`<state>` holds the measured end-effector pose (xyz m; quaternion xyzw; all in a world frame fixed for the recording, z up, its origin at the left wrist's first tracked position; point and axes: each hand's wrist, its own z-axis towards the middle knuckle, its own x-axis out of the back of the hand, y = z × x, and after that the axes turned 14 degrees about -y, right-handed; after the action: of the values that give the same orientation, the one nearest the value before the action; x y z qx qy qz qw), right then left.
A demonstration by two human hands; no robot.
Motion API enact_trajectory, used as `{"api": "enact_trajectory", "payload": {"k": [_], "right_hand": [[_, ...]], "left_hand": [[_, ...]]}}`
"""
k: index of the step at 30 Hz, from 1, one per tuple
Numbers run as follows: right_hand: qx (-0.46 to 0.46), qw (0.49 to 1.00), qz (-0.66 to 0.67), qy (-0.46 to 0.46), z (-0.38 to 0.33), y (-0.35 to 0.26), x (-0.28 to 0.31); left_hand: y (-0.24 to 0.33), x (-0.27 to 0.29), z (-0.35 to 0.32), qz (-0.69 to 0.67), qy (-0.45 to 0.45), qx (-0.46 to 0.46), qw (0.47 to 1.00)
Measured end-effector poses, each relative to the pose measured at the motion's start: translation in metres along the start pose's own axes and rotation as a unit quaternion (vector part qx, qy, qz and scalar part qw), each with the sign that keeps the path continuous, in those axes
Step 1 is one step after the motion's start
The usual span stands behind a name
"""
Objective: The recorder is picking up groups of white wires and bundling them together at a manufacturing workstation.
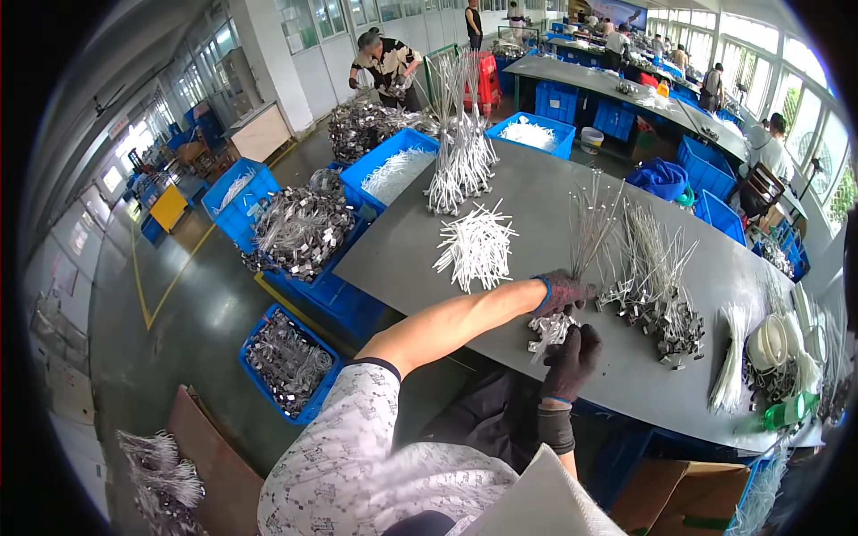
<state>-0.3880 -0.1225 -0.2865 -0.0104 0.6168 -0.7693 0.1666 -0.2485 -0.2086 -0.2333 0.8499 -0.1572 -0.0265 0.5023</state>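
Observation:
My left hand [565, 292], in a dark knit glove, is closed around a bundle of thin wires [593, 228] that fans upward from it. Below that hand sits a cluster of small whitish, clear end pieces [551, 330]; whether they belong to the same bundle is hard to tell. My right hand [572, 362], also gloved, is close beside these pieces with its fingers bent and apart; I see nothing held in it. To the right lies a pile of wires with dark metal clips [666, 317]. A heap of short white sleeves [476, 246] lies left of my hands.
The grey table [393, 259] bears a tall bundle of white-ended wires [462, 170] and pale wire bundles [733, 357] at the right. Blue bins [290, 362] of parts line the left. A co-worker [384, 67] stands beyond them; other people work farther back.

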Motion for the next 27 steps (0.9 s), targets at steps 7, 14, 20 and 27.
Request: {"api": "enact_trajectory", "payload": {"k": [7,14,20,27], "right_hand": [[-0.135,0.972,0.049,-0.187,0.016,0.067,0.058],[0.260,0.877,-0.370,-0.164,0.040,0.027,0.097],[0.193,0.896,-0.320,-0.240,0.033,0.027,0.108],[-0.171,0.906,-0.197,-0.334,0.054,-0.004,0.110]], "left_hand": [[-0.023,0.000,0.019,0.060,0.032,-0.172,0.983],[-0.045,0.001,-0.021,0.476,0.148,-0.277,0.822],[-0.062,0.018,-0.012,0.447,0.186,-0.378,0.789],[-0.026,-0.004,-0.001,-0.284,0.027,-0.292,0.913]]}}
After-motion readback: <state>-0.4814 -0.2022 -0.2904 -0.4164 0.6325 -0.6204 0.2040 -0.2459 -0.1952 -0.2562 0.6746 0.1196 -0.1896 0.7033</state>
